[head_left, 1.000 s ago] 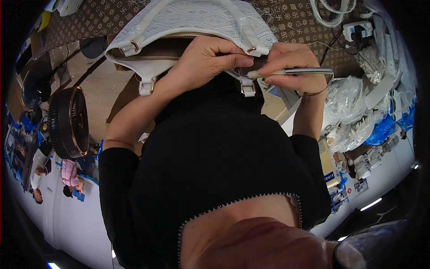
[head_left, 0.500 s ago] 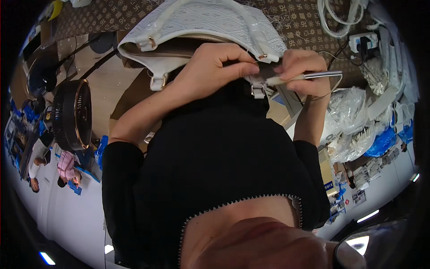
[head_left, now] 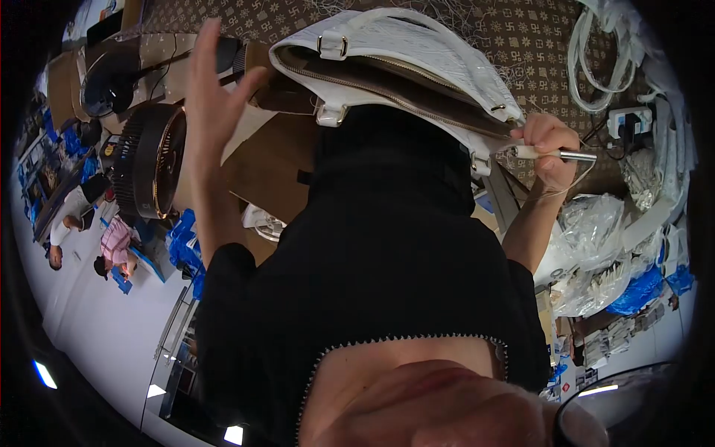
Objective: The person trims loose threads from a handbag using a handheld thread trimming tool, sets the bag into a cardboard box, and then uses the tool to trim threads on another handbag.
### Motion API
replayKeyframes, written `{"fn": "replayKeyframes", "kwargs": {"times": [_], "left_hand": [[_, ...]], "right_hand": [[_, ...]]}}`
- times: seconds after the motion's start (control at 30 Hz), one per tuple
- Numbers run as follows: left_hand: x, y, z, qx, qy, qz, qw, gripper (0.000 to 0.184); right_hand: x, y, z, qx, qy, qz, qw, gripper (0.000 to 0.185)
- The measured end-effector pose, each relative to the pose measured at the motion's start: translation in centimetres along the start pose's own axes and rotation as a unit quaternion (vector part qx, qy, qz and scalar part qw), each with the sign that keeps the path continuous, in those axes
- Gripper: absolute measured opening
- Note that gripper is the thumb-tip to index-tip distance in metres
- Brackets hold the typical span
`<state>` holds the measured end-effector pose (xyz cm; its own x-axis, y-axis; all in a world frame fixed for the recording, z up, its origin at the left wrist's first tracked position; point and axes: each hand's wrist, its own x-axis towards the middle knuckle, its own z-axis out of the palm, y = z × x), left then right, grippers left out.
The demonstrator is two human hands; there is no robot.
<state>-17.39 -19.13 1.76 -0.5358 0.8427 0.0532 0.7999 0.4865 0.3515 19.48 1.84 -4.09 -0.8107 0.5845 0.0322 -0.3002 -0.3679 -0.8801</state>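
Observation:
My left hand [head_left: 212, 100] is raised off to the left, fingers stretched and thumb apart, holding nothing. My right hand [head_left: 550, 149] is closed around an awl-like tool [head_left: 577, 156] with a pale handle and a shiny metal shaft; a thin thread hangs by it. Its fingers are at the right end of a white quilted handbag [head_left: 417, 48], and whether they also pinch the bag is unclear. The bag lies in front of my lap with its zippered brown mouth [head_left: 402, 86] open. A white strap tab with a metal buckle [head_left: 480, 162] hangs just left of my right hand.
A black fan [head_left: 153, 160] stands at the left, near my left forearm. Brown patterned cloth [head_left: 514, 37] with loose threads lies beyond the bag. Clear plastic bags [head_left: 592, 231] and a power socket [head_left: 629, 123] are at the right. Two people [head_left: 115, 242] are far left.
My left hand has let go near the buckle tab and swung up to the left, opening. My right hand still holds the tool, slightly lower and farther right. The bag has shifted right.

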Motion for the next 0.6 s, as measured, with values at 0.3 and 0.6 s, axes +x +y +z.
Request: {"fn": "replayKeyframes", "kwargs": {"times": [0.3, 0.6], "left_hand": [[-1.3, 0.6, 8.3, 0.033, 0.095, 0.226, 0.969, 0.081], [3.3, 7.7, 6.8, -0.141, 0.202, 0.426, 0.870, 0.076]], "right_hand": [[0.6, 0.2, -0.6, -0.025, 0.005, -0.031, 0.999, 0.025], [1.2, 1.7, -2.7, 0.024, 0.050, -0.095, 0.994, 0.024]]}}
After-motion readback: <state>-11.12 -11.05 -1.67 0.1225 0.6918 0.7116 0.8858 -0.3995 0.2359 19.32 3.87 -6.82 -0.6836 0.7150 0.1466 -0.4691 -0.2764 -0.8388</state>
